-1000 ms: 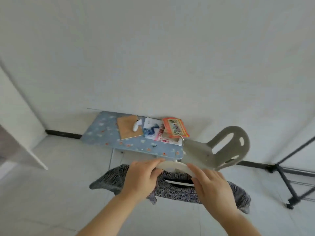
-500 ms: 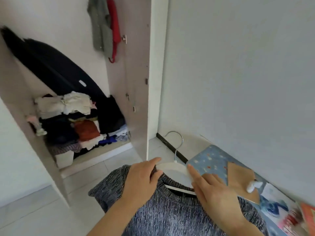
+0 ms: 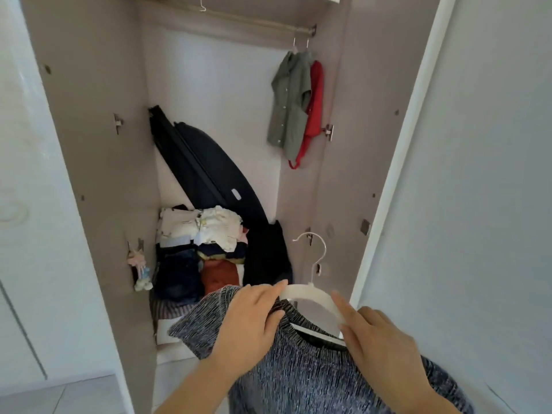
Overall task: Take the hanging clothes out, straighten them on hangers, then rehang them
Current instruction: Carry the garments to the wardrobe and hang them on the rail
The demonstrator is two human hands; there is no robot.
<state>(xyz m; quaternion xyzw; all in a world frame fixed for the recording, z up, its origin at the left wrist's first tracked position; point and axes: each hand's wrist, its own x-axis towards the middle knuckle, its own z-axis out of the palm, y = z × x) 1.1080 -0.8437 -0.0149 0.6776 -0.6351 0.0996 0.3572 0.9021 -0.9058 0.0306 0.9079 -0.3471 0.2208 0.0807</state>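
Hands and top [image 3: 298, 375] have come round from the wall to face the open wardrobe [image 3: 89, 144]. Its rail [image 3: 239, 20] at 12 o'clock carries 2 garments at 1 o'clock, a green shirt [image 3: 291, 100] and a red one [image 3: 315, 109]. Folded clothes [image 3: 203, 234] are piled at 7 o'clock under a leaning black panel [image 3: 209, 162]. At 5 o'clock the speckled grey knit top drapes on a curved white hanger [image 3: 310, 295] with a wire hook. The left hand [image 3: 248, 321] grips the hanger's left shoulder and the right hand [image 3: 379, 342] pinches its right arm.
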